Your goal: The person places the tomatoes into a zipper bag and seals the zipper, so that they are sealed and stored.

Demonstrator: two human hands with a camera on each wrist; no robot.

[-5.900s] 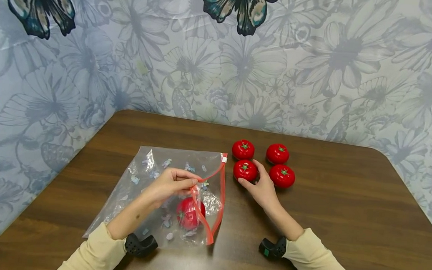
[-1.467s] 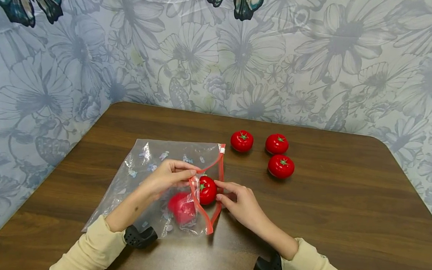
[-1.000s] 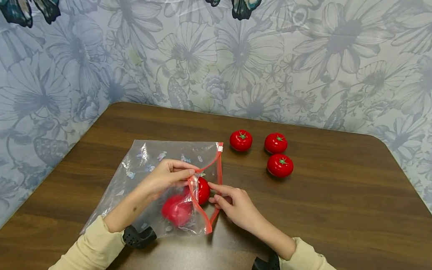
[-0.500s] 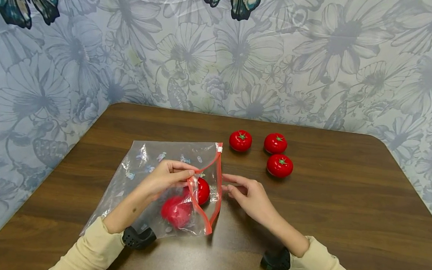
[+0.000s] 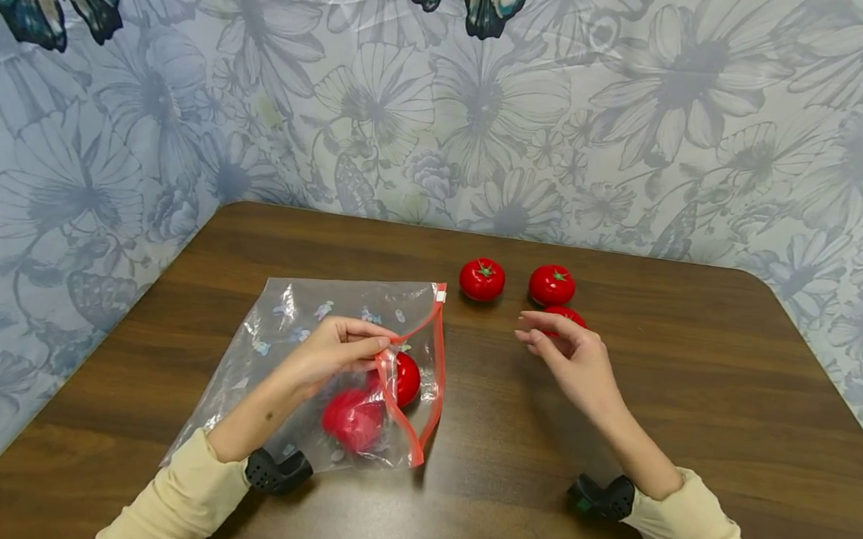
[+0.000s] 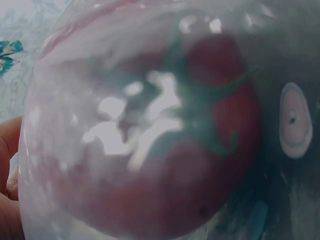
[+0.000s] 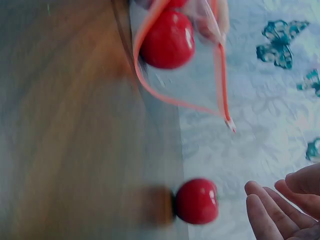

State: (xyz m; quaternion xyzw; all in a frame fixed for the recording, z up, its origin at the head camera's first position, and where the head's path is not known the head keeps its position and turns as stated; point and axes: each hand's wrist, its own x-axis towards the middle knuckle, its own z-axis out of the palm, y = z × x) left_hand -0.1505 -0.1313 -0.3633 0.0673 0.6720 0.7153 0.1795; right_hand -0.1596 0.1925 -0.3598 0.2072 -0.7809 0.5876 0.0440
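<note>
Head view first: the clear zip bag (image 5: 347,299) lies on the counter (image 5: 707,406), with two tomatoes (image 5: 351,421) inside it. The left hand (image 5: 331,358) has its grip pinched on the bag's red zip strip (image 5: 437,345), which looks like the spot to grab: stiffer than the film, so I'd guess it keeps the mouth propped. The film itself is probably floppy, slick and next to no weight. Three loose tomatoes (image 5: 482,280) sit to the right of the bag, one partly behind the right hand (image 5: 582,368). That grip is a fairly narrow gap with nothing in it.

Left wrist cam: just a tomato blurred through the bag's crinkly film. Can't read the grip from this one.

Right wrist cam: bag mouth gaping, a tomato just inside it. The right hand's fingers look loose, apart from the one loose tomato visible here, outside the bag. So glossy they might be fake, so likely light, hard and slippery. I'd take them round the widest part, thumb opposite fingers.
</note>
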